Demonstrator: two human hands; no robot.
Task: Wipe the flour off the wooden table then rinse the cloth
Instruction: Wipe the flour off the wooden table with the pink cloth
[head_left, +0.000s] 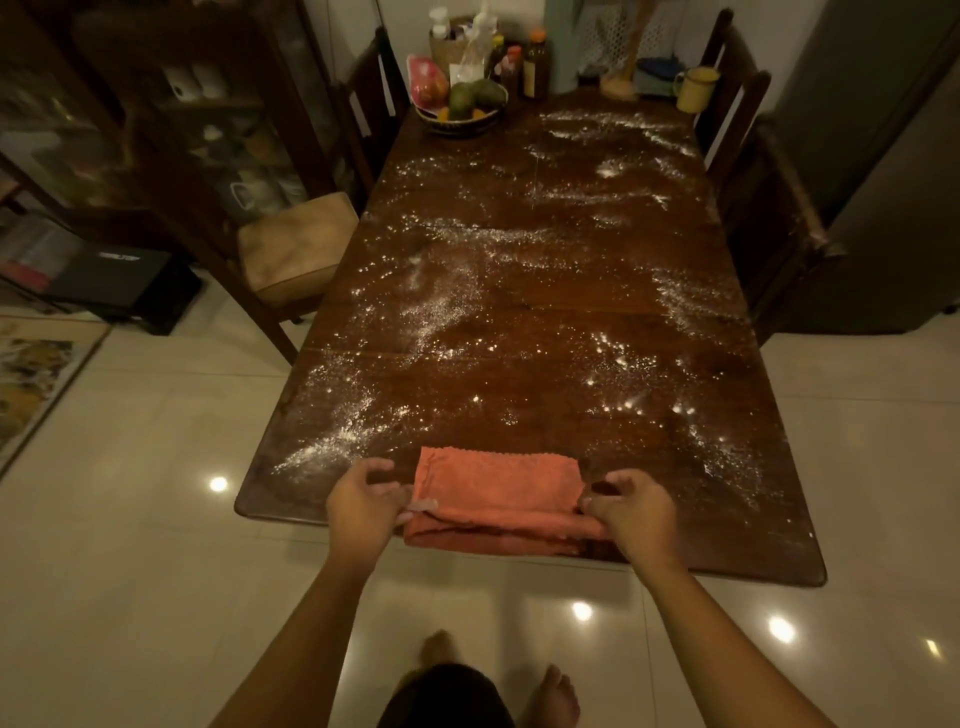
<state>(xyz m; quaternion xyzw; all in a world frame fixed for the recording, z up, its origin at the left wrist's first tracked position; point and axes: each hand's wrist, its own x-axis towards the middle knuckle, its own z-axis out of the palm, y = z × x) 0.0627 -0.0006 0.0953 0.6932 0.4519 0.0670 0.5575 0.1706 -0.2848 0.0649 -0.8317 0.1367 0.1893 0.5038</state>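
folded orange cloth (498, 493) at near edge; floured table (519, 270)

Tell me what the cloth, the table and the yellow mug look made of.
Orange cloth: soft napped fabric, likely microfibre, with a scalloped edge. Table: dark wood, seemingly varnished; plank seams and a slight sheen show. Yellow mug: possibly enamelled metal, going by its thin rim; uncertain.
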